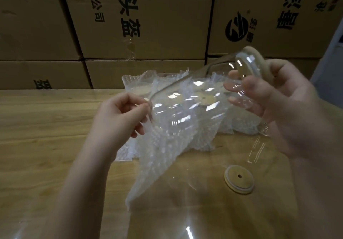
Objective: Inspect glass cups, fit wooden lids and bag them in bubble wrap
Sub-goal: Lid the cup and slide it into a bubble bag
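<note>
Several cardboard cartons (148, 25) are stacked as a wall behind the work area. On the centre carton, black print turned on its side reads "限公司" in small type and "头盔" in large type after a letter P. The right carton bears a round black logo and further large characters, cut off by the frame edge. A lower-left carton shows only part of one character.

Below them runs a wood-grain counter (46, 127). At its far edge lies a pile of bagged cups (137, 82), with wooden discs visible through the wrap.

A bubble-wrap bag (157, 164) hangs from the left hand (118, 119). The left grip is narrow, thumb and forefinger pinching the bag's mouth edge.

One glass cup (185, 108) is held tilted above the counter with its base end at the bag's mouth. Whether it has entered the bag cannot be determined. Its fitted lid (259, 60) points up and right.

The right hand (278, 105) grips the cup's lidded end, fingers curled round the glass.

A loose lid (239, 180) with a centre hole lies flat on the counter, below the right hand.
</note>
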### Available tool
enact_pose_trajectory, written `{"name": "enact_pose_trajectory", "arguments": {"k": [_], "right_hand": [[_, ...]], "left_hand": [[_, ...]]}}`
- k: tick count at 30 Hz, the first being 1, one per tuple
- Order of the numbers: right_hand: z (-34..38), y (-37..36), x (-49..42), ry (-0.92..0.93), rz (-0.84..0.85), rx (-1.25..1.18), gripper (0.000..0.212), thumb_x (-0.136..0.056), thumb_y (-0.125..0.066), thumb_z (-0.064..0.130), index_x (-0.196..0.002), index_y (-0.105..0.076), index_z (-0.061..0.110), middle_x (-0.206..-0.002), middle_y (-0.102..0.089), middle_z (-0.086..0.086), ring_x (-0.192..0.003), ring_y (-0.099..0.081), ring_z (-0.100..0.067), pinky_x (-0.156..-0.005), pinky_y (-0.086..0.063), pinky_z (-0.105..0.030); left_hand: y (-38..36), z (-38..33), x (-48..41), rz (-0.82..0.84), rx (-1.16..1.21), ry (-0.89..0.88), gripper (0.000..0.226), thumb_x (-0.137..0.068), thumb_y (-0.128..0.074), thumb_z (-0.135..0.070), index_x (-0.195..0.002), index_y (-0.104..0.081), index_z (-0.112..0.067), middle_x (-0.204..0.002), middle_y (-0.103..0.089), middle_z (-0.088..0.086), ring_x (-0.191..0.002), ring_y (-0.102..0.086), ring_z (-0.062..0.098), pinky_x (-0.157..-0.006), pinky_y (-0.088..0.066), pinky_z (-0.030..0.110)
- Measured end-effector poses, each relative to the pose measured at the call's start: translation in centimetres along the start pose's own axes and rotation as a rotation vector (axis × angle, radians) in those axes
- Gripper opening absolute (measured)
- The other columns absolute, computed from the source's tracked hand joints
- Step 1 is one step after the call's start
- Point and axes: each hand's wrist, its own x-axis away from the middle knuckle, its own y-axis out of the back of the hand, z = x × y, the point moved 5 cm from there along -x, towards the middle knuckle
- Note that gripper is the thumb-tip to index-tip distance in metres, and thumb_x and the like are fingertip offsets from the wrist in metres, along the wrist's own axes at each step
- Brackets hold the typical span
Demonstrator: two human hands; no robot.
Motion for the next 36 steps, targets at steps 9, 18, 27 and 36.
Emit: {"name": "enact_pose_trajectory", "arguments": {"k": [9,18,27,36], "right_hand": [[2.3,-1.3,1.4,0.249,0.001,0.338,0.042,-0.063,-0.078,0.054,-0.093,-0.051,0.042,-0.095,-0.068,0.01,-0.088,-0.068,-0.009,-0.071,-0.056,-0.025],[0.4,-3.7,1.6,0.097,0.15,0.59,0.049,-0.055,-0.073,0.065,-0.091,-0.047,0.045,-0.103,-0.061,0.024,-0.087,-0.064,0.002,-0.066,-0.055,-0.02],[0.4,-3.3,1.6,0.114,0.122,0.795,0.048,-0.054,-0.066,0.07,-0.089,-0.045,0.045,-0.102,-0.044,0.043,-0.101,-0.041,0.011,-0.071,-0.034,-0.021],[-1.5,-4.2,1.5,-0.061,0.243,0.772,0.045,-0.054,-0.068,0.064,-0.091,-0.046,0.048,-0.104,-0.046,0.03,-0.11,-0.047,-0.015,-0.088,-0.043,-0.039]], "left_hand": [[-3.1,0.3,0.6,0.167,0.142,0.009,0.015,-0.092,-0.057,-0.008,-0.078,-0.06,-0.014,-0.052,-0.056,-0.007,-0.043,-0.049,0.005,-0.042,-0.038,0.014],[-4.4,0.3,0.7,0.201,0.317,0.006,0.019,-0.094,-0.054,-0.009,-0.076,-0.058,-0.015,-0.053,-0.052,-0.007,-0.041,-0.043,0.004,-0.043,-0.036,0.012],[-6.1,0.9,1.0,0.381,0.669,0.141,0.019,-0.089,-0.059,-0.017,-0.071,-0.054,-0.018,-0.054,-0.045,-0.009,-0.04,-0.037,-0.002,-0.041,-0.035,0.008],[-4.3,2.3,-0.1,0.282,0.234,0.11,0.014,-0.089,-0.06,-0.011,-0.077,-0.062,-0.019,-0.067,-0.06,-0.01,-0.062,-0.058,0.002,-0.059,-0.048,0.017]]}}
